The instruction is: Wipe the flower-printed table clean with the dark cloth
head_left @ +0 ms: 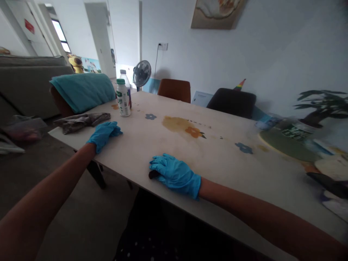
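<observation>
Pale counter (pixel 130 145) spans the frame. At lower centre, a dark object (pixel 153 175) sits under the gloved right hand (pixel 174 174), fingers curled around it. Left of centre, the left hand (pixel 104 135) lies flat, fingers extended, near crumpled cloth (pixel 81 122).

The blue-gloved right hand (pixel 175 175) holds a dark object (pixel 154 175) on the near side of the tabletop (pixel 130 148). The left hand (pixel 104 135), also gloved, rests beside a crumpled cloth (pixel 80 122); farther back stands a green-capped bottle (pixel 123 100), a yellowish stain (pixel 173 124) to its right.
</observation>
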Motion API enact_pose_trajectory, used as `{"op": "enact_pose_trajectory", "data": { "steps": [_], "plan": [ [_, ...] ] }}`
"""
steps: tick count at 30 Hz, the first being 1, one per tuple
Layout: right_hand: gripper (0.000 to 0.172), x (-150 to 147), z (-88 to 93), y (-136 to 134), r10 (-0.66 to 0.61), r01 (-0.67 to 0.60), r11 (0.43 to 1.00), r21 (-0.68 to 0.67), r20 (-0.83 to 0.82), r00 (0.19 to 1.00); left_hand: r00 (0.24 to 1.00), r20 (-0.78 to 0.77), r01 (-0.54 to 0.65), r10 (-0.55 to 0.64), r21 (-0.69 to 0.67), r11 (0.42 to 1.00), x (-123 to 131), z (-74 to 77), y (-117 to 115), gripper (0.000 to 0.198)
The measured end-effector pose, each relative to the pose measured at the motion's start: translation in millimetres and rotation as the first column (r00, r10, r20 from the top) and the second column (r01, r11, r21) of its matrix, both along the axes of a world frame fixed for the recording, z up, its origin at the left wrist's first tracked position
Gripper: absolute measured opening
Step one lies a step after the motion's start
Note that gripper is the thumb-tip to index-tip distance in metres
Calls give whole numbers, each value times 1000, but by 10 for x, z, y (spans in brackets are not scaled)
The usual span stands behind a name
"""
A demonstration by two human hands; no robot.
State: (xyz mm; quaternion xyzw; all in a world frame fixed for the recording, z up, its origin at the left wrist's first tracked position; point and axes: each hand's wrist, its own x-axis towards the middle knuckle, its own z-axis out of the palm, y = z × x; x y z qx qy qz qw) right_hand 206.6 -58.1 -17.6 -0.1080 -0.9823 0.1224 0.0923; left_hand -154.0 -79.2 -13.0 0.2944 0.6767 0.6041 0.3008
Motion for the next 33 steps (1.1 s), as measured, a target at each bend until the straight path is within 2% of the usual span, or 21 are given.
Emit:
{"op": "enact_pose_trajectory", "data": {
  "steps": [4, 8, 10, 13, 16, 18, 21, 25, 29, 33],
  "plan": [
    [42, -158, -70, -64, 108, -108, 992, 72, 8, 994, 999, -35, -27, 29, 47, 999, -62, -46, 19, 25],
    [48, -577, -81, -50, 155, -158, 983, 99, 37, 987, 993, -72, -88, 97, 118, 989, -106, -63, 24, 30],
    [49, -849, -94, 62, 114, -118, 990, 80, 48, 992, 987, -104, -103, 121, 163, 981, -112, -64, 19, 29],
    [53, -1221, -86, 397, 8, -10, 999, 30, 63, 998, 974, -148, -136, 171, 218, 966, -116, -65, 9, 30],
    [56, -1458, -6, 832, -150, 151, 989, -1, 94, 984, 967, -142, -175, 214, 243, 954, -134, -72, 3, 31],
    [54, -1532, 73, 1084, -280, 282, 959, 7, 135, 950, 967, -124, -189, 224, 246, 951, -159, -84, 6, 30],
    [51, -1552, 164, 1298, -413, 413, 910, 37, 162, 896, 968, -93, -204, 234, 257, 945, -204, -113, 24, 29],
    [51, -1419, 150, 1274, -415, 414, 909, 40, 149, 898, 968, -50, -220, 245, 292, 931, -231, -146, 52, 27],
    [49, -1060, 41, 1010, -234, 240, 969, -64, 86, 968, 962, -15, -254, 274, 332, 909, -209, -143, 61, 24],
    [48, -702, -9, 551, -5, 7, 994, -111, 16, 1000, 931, 41, -348, 364, 408, 844, -206, -130, 53, 20]
  ]
}}
